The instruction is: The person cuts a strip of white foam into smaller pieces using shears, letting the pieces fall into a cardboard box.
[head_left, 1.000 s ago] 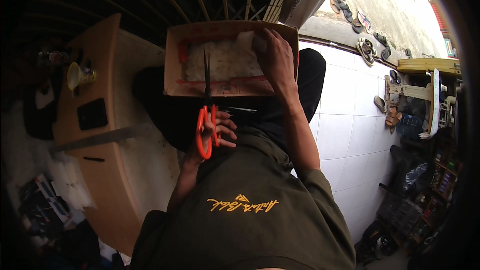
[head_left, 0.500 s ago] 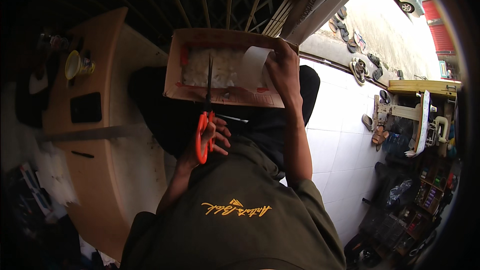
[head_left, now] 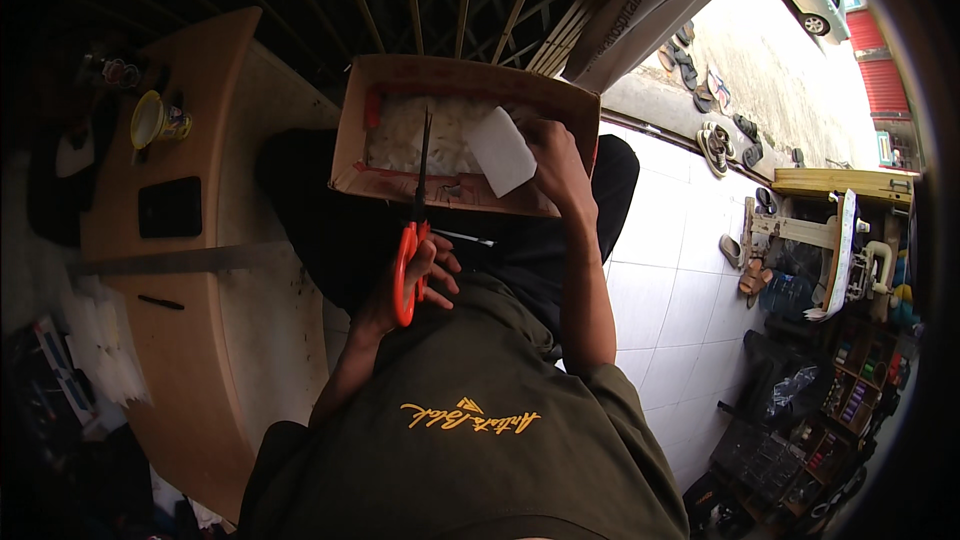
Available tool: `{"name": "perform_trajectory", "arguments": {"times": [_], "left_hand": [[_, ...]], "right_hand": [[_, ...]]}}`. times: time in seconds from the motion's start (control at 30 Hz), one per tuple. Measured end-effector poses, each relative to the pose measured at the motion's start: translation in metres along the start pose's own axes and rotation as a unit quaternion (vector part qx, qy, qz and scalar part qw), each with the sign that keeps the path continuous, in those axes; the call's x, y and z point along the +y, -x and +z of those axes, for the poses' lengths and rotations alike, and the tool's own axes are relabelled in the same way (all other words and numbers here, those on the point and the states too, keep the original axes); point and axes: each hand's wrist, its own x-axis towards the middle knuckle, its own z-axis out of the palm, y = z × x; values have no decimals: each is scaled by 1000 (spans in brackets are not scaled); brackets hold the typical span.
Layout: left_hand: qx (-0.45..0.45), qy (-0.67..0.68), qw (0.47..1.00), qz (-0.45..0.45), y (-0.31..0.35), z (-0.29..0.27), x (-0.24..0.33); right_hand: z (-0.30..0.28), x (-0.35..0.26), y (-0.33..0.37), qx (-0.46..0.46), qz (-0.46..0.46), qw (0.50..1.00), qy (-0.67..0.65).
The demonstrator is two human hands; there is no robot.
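Note:
My left hand [head_left: 432, 268] is closed around the orange handles of a pair of scissors [head_left: 404, 285], whose dark blades point away from me over the near wall of a cardboard box [head_left: 350, 145]. Between the fingers of my right hand [head_left: 563, 168], above the box's right part, is a flat white piece [head_left: 500, 153] that looks like paper or thin sheet. Many small whitish pieces [head_left: 395, 140] fill the box bottom, too blurred to name. The box rests at my lap, and a thin light stick [head_left: 463, 237] lies just on its near side.
On the left stands a wooden table [head_left: 180, 360] with a yellow tub [head_left: 148, 120], a black flat object [head_left: 170, 208] and a dark pen [head_left: 161, 302]. A folding gate [head_left: 465, 0] and a white bag [head_left: 625, 15] stand beyond the box. Shoes [head_left: 714, 147] and a clamped machine [head_left: 845, 245] are at right.
The white piece has turned and tilted in my right hand, its curled strip now a flat, slanted panel reaching nearer to me. The scissors have barely shifted.

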Motion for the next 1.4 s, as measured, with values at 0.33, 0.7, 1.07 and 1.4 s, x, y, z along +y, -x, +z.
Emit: {"name": "perform_trajectory", "arguments": {"times": [0.33, 0.7, 1.07, 1.4], "left_hand": [[13, -4, 1000, -10, -1, 1, 1], [13, -11, 1000, -13, 0, 0, 1], [3, -42, 999, -23, 0, -2, 1], [-45, 39, 998, 36, 1, -8, -7]], "right_hand": [[-8, 7, 6, -3, -39, 997, 62], [-20, 7, 12, -182, -27, 928, -324], [-8, 1, 20, 79, -171, 981, -44], [-4, 0, 6, -56, -72, 984, -151]]}}
